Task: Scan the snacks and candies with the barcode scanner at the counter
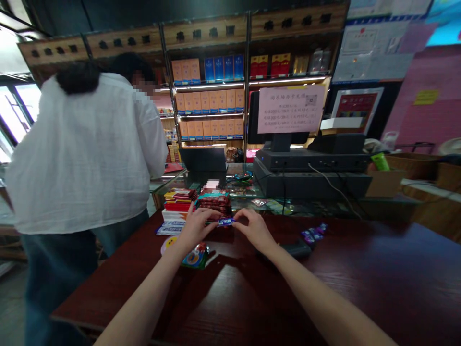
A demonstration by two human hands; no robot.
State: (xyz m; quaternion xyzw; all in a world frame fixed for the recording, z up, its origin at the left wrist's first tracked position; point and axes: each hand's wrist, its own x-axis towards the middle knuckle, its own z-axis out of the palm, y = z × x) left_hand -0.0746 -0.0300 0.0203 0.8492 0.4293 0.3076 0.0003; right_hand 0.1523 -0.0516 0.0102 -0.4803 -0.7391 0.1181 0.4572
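Between my two hands is a small purple-and-blue wrapped snack packet (226, 222), pinched at its ends. My left hand (196, 228) grips its left end with thumb and fingers, and my right hand (255, 230) has the right end. Just beyond it stands a stack of dark red packets (216, 204) with teal ones on top. A pile of red, yellow and white packs (178, 204) rises to the left, with blue-and-white packets (169, 228) at its foot. Partly behind my left forearm lies a green packet (196, 255).
Purple packets (314, 233) lie on the dark wooden counter (230, 298) beside a black handheld device (295, 250), partly hidden by my right arm. A monitor (254, 115) and cash drawer (309, 185) stand behind. People in white tops (86, 154) are at left.
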